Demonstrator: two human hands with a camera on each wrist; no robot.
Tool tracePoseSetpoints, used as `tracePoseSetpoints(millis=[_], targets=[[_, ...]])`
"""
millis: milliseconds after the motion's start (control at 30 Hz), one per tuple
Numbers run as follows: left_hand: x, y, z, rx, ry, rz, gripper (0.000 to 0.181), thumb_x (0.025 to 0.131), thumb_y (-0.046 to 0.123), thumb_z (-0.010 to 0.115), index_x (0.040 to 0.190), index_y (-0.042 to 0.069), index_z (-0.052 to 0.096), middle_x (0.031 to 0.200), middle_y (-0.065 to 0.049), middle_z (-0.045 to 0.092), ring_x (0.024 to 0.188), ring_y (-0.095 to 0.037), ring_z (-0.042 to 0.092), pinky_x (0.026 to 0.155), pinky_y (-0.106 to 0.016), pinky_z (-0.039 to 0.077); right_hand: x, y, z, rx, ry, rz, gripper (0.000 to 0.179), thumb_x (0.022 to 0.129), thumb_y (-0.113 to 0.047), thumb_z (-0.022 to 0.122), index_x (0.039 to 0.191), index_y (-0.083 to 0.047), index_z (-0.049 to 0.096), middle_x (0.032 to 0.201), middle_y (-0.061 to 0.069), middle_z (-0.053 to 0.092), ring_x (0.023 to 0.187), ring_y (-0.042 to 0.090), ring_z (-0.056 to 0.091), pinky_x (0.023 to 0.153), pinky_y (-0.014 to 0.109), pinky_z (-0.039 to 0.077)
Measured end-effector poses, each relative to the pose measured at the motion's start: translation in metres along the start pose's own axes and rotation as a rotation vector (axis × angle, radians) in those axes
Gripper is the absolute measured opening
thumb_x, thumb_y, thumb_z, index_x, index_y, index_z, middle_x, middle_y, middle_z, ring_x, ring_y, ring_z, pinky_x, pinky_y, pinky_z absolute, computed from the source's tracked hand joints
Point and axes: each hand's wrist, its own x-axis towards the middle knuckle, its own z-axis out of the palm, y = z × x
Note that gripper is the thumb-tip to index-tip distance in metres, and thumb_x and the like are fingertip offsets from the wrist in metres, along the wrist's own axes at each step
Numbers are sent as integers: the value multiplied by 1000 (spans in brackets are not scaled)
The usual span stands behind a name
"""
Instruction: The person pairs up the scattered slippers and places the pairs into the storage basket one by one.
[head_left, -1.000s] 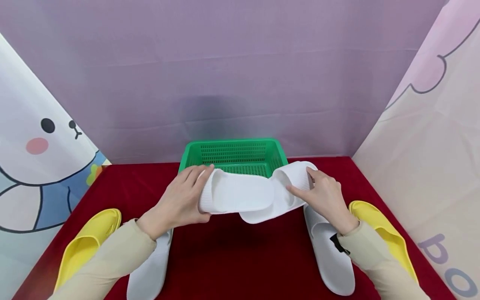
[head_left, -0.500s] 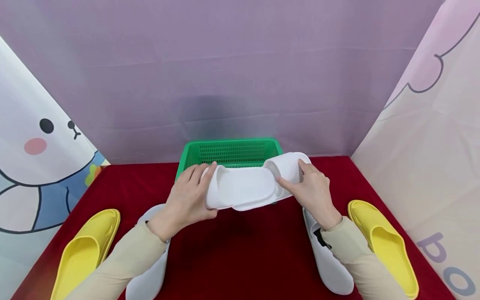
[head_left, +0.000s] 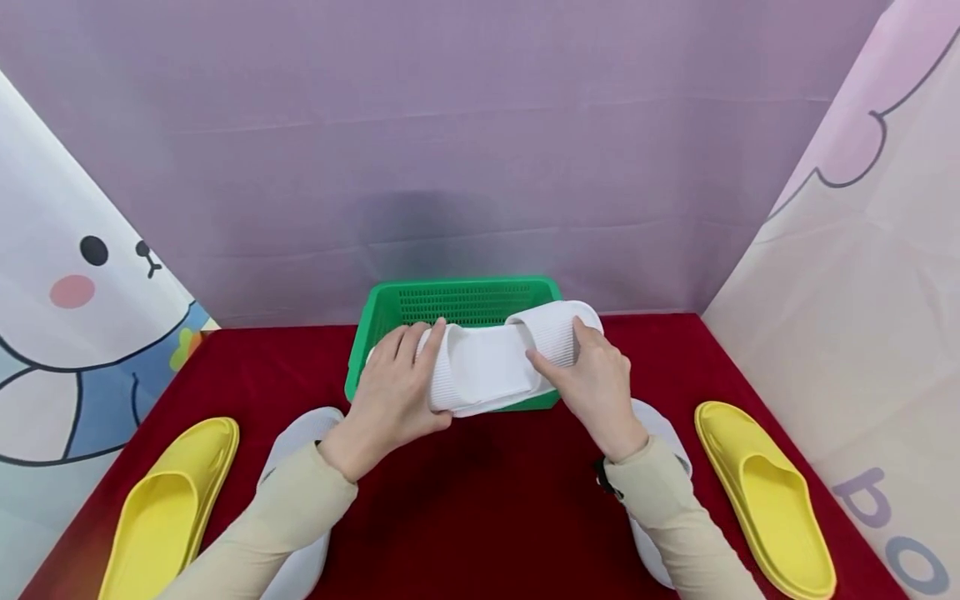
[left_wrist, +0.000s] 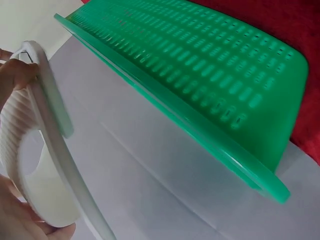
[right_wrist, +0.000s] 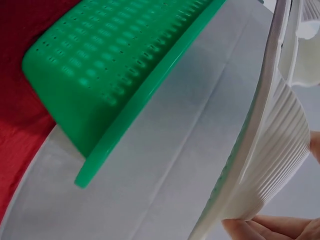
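Note:
Two white slippers with ribbed straps are held up in front of the green basket, toes pointing outward and soles overlapping heel to heel. My left hand point(head_left: 393, 387) grips the left slipper point(head_left: 444, 379) round its strap and toe end. The right slipper point(head_left: 546, 327) is pinched at its strap by my right hand point(head_left: 596, 383), thumb on the near side. Both overlap the basket's front point(head_left: 358, 354) in the head view. The left wrist view shows fingers point(left_wrist: 20, 75) at the slipper's edge; fingers point(right_wrist: 270, 227) also touch the ribbed strap in the right wrist view.
On the red cloth point(head_left: 480, 517), a pale grey slipper point(head_left: 300, 429) lies partly under my left forearm, another point(head_left: 662, 429) under the right. Yellow slippers lie farther out, one left point(head_left: 161, 500) and one right point(head_left: 780, 508). A purple curtain point(head_left: 465, 150) hangs behind.
Both hands have come closer together, sliding the two slippers further over each other. The right hand and its slipper have shifted left and slightly up.

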Motion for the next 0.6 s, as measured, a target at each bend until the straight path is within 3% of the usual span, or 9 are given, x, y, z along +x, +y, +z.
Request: tracePoseSetpoints(millis=[400,600], targets=[[4,5,6,5,9,-40,104,53,50,75,136,1,38,120,-19,51,107,-34,49,95,-44,43,-5,-15,21,-37,144,-103,67,72,-37,75,117,9,56,107,24,63,86,37,64,68,50,53],[5,5,10,-5,32,-46,104,53,51,74,136,1,37,120,-19,51,107,-34,49,96,-44,42,-7,-18,25,-46,172,-114,65,73,-33,75,119,9,54,113,24,60,95,37,61,77,49,52]])
